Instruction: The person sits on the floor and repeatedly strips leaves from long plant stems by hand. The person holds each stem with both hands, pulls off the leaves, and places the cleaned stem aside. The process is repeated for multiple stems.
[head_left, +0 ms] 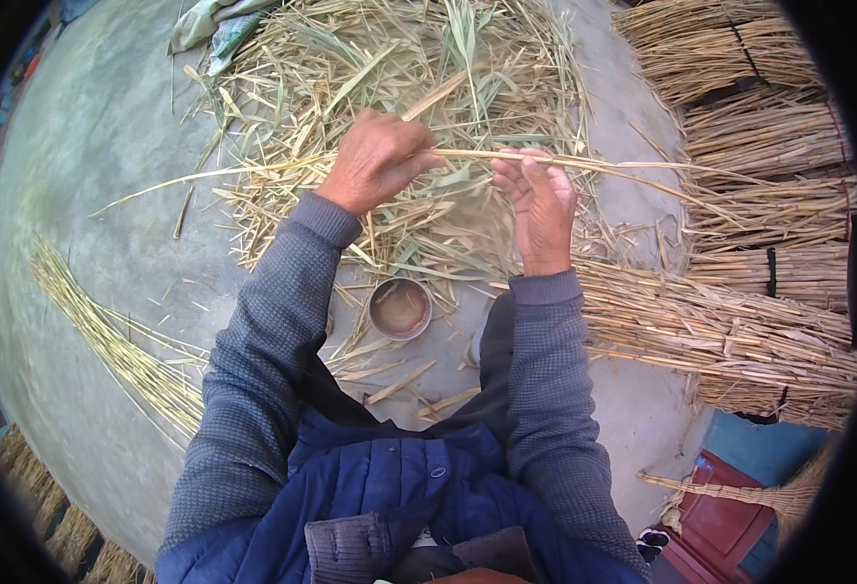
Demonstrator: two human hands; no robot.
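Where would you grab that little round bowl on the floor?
I'd pinch the bowl by its rim, probably from above on its near side: the mouth faces up, that edge is exposed, and scraps from the straw pile lie close along its far side.

Bright, diffuse light falls evenly around the fingers [538, 177], leaving only soft shadows. Just below and between them, the straw litter [482, 229] looks smeared; far to their left, the concrete floor [58, 185] curves toward a black fisheye rim.
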